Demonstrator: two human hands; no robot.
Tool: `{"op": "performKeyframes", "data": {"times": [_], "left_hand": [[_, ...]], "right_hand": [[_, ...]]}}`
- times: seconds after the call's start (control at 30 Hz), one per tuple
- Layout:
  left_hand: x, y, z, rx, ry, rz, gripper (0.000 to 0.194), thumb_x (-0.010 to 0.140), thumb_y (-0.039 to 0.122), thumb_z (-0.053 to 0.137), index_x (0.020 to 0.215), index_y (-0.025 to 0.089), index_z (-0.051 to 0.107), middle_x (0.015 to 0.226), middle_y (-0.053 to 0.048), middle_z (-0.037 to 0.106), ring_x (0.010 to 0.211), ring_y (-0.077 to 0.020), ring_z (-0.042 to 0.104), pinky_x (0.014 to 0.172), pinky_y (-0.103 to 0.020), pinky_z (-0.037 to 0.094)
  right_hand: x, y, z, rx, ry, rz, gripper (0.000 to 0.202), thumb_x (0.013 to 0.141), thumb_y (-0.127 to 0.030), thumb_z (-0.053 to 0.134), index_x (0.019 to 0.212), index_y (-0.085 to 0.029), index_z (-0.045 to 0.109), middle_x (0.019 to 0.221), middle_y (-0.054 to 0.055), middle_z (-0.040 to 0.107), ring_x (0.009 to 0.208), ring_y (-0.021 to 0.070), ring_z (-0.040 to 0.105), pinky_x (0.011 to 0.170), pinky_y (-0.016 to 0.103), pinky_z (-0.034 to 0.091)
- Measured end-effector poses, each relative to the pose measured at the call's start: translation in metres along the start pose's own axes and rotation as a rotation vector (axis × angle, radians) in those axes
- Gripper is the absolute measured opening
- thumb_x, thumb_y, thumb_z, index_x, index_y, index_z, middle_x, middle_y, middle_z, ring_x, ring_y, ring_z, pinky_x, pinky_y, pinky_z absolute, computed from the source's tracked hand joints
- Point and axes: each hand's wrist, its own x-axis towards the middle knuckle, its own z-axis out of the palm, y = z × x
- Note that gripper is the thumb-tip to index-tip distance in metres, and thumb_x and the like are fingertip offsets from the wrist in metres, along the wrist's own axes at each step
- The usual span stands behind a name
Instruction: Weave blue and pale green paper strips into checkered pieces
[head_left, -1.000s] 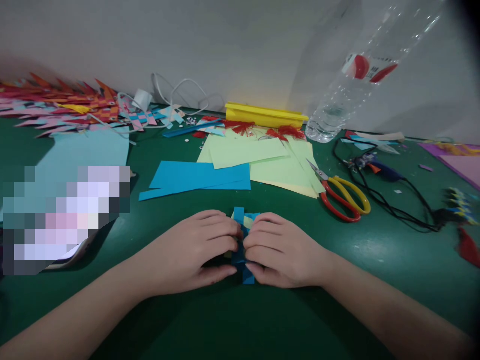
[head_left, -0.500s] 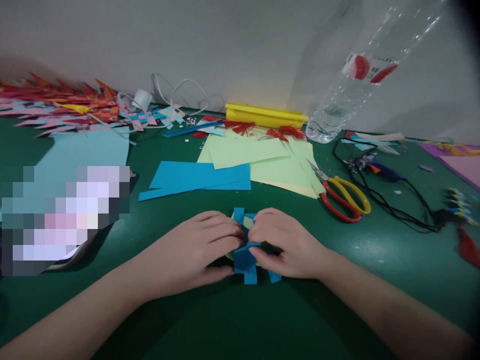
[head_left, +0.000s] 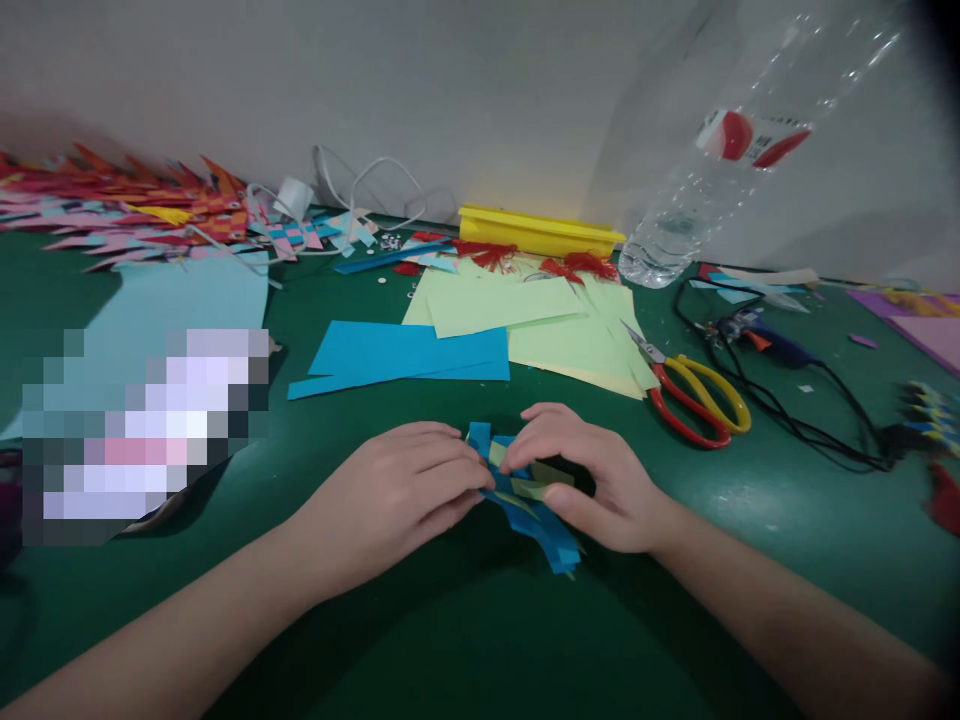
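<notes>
Between my hands, low over the green table, is a small bundle of interlaced blue and pale green paper strips (head_left: 517, 515). My left hand (head_left: 409, 480) is closed on its left side, with the fingertips pressed onto the strips. Curled over the right side is my right hand (head_left: 592, 475), its index fingertip and thumb on the strips and a pale green one between them. Several strip ends fan out toward the lower right. The fingers hide part of the weave.
Behind the hands lie blue paper (head_left: 409, 350) and pale green sheets (head_left: 570, 335). Red-and-yellow-handled scissors (head_left: 694, 400) rest to their right, near black cords (head_left: 787, 415). A clear bottle (head_left: 720, 190) leans at the wall. A pixelated object (head_left: 150, 440) is at left, by pointed paper pieces (head_left: 150, 210).
The woven strips have turned, so their loose ends now point to the lower right and more pale green shows. My right hand's fingers have spread from a tighter pinch.
</notes>
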Motion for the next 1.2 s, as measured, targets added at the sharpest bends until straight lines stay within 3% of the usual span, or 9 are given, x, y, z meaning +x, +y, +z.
{"op": "performKeyframes", "data": {"times": [0.13,0.27,0.43,0.6,0.8,0.97,1.1,1.2], "left_hand": [[0.0,0.0,-0.004,-0.072,0.081,-0.118,0.013,0.091,0.02,0.049,0.095,0.022,0.061,0.092,0.0,0.069,0.09,-0.0147,0.064,0.085,-0.029,0.05],[0.0,0.0,-0.01,-0.177,0.13,-0.268,0.012,0.09,0.022,0.052,0.096,0.022,0.062,0.093,0.0,0.068,0.084,-0.013,0.064,0.072,-0.022,0.05],[0.0,-0.002,-0.016,-0.18,0.181,-0.411,0.013,0.089,0.031,0.053,0.091,0.022,0.062,0.084,-0.001,0.066,0.072,-0.0145,0.062,0.057,-0.022,0.047],[-0.001,0.0,-0.016,-0.104,0.236,-0.41,0.014,0.088,0.033,0.053,0.089,0.021,0.061,0.085,-0.002,0.066,0.071,-0.016,0.062,0.054,-0.023,0.047],[-0.003,0.002,-0.015,-0.005,0.316,-0.394,0.009,0.088,0.028,0.053,0.09,0.021,0.057,0.087,-0.002,0.064,0.073,-0.0139,0.061,0.055,-0.021,0.048],[-0.002,0.004,-0.016,-0.035,0.327,-0.444,0.011,0.089,0.029,0.052,0.083,0.02,0.052,0.07,0.001,0.055,0.057,-0.0097,0.052,0.044,-0.018,0.039],[0.0,0.007,-0.015,-0.112,0.311,-0.491,0.014,0.09,0.03,0.051,0.08,0.019,0.051,0.061,0.004,0.049,0.048,-0.0081,0.046,0.04,-0.018,0.035],[0.0,0.008,-0.014,-0.126,0.297,-0.482,0.014,0.09,0.031,0.049,0.081,0.02,0.051,0.061,0.004,0.048,0.049,-0.0084,0.045,0.04,-0.018,0.035]], "right_hand": [[-0.001,0.003,-0.005,0.155,0.018,0.077,0.043,0.093,-0.047,0.035,0.114,-0.017,0.056,0.113,0.012,0.062,0.107,0.0213,0.056,0.095,0.042,0.042],[-0.002,0.004,-0.007,0.235,-0.003,0.124,0.057,0.091,-0.059,0.029,0.119,-0.017,0.054,0.123,0.013,0.057,0.116,0.0235,0.052,0.097,0.043,0.042],[-0.002,0.005,-0.006,0.25,-0.088,0.1,0.067,0.083,-0.067,0.039,0.127,-0.018,0.048,0.127,0.013,0.052,0.115,0.0237,0.051,0.096,0.04,0.042],[-0.006,0.008,-0.004,0.198,-0.11,0.091,0.069,0.078,-0.065,0.052,0.132,-0.024,0.041,0.125,0.01,0.052,0.11,0.022,0.053,0.092,0.035,0.045],[-0.004,0.006,-0.005,0.214,-0.137,0.141,0.076,0.072,-0.067,0.058,0.131,-0.022,0.041,0.128,0.01,0.051,0.113,0.0233,0.052,0.096,0.037,0.045],[-0.001,0.004,-0.004,0.177,-0.113,0.108,0.067,0.073,-0.064,0.059,0.123,-0.02,0.05,0.123,0.01,0.055,0.111,0.0235,0.054,0.094,0.037,0.047],[-0.002,0.001,0.0,0.033,-0.046,0.169,0.036,0.081,-0.042,0.062,0.109,-0.02,0.058,0.104,0.005,0.063,0.092,0.0169,0.061,0.078,0.028,0.052],[-0.003,-0.001,0.003,-0.101,-0.007,0.219,0.026,0.08,-0.036,0.064,0.1,-0.02,0.06,0.088,0.002,0.065,0.075,0.0129,0.062,0.063,0.022,0.05]]}}
